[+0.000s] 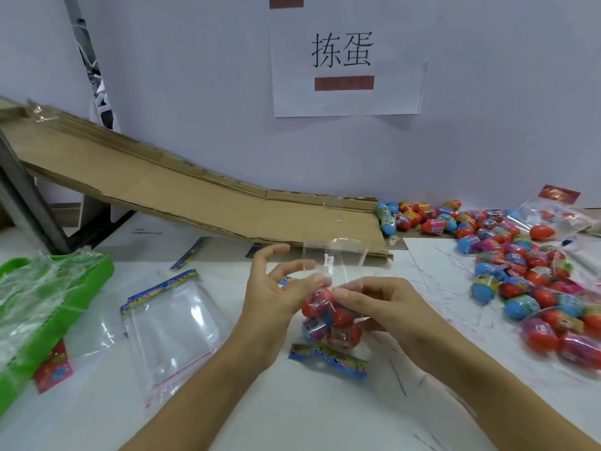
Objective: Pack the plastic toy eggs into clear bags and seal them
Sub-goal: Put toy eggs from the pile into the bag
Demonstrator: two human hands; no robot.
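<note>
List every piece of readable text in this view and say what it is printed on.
"拣蛋": large black characters on the white paper sign taped to the wall.
Labels on the toy eggs: too small and blurred to read.
Printed header strips on the clear bags: blurred, unreadable.

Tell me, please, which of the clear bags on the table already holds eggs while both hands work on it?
The bag between the left hand and right hand; the flat bags beside it lie empty.
</note>
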